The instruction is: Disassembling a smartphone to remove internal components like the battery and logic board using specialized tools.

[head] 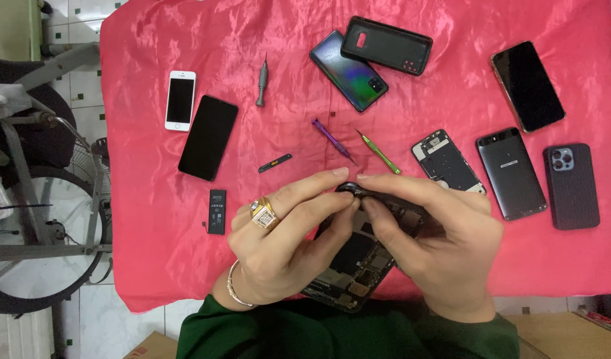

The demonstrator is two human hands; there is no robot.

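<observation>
A glossy crimson satin cloth (pixel 152 219) is covering the table, showing pale sheen along its folds. At ten o'clock, a small white-framed phone with a black screen (pixel 180 100) is lying beside a larger all-black slab phone (pixel 208 137). At twelve o'clock, a phone back with an iridescent blue-green-violet finish (pixel 349 70) is gleaming next to a matte black rubber case (pixel 386 45). Near centre, a violet-handled screwdriver (pixel 332 140) and a lime-green-handled screwdriver (pixel 377 151) are lying side by side. At three o'clock, a graphite-grey metal phone back (pixel 511 173) is sitting beside a dark plum textured phone case (pixel 572 185). The left hand (pixel 282 242) is wearing a gold ring; the right hand (pixel 438 239) is bare; both sleeves are showing dark green.
</observation>
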